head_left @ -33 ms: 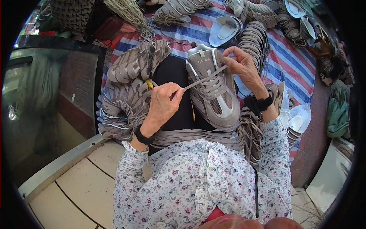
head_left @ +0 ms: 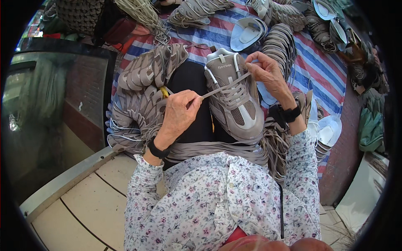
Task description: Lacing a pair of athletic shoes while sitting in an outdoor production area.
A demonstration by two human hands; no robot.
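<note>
A grey-brown shoe upper (head_left: pixel 250 123) with mesh panels and pale trim rests on my black-clad thighs, its toe toward me. Flat grey lace crosses its front in several rows. One shoelace (head_left: pixel 224 88) runs taut and slanting over the tongue between my hands. My left hand (head_left: pixel 180 113) pinches it left of the upper, and a loose end sticks up past the fingers. At the upper's right eyelet edge, my right hand (head_left: pixel 269 74) has thumb and forefinger closed on the lace near the top. The fingertips partly hide the eyelets there.
Stacked uppers (head_left: pixel 140 106) lie against my left leg. More stacks (head_left: pixel 278 46) and pale-lined uppers (head_left: pixel 247 33) sit on the striped sheet (head_left: pixel 316 62). Bundled laces (head_left: pixel 213 149) cross my lap. A dark glass panel (head_left: pixel 54 104) stands at the left.
</note>
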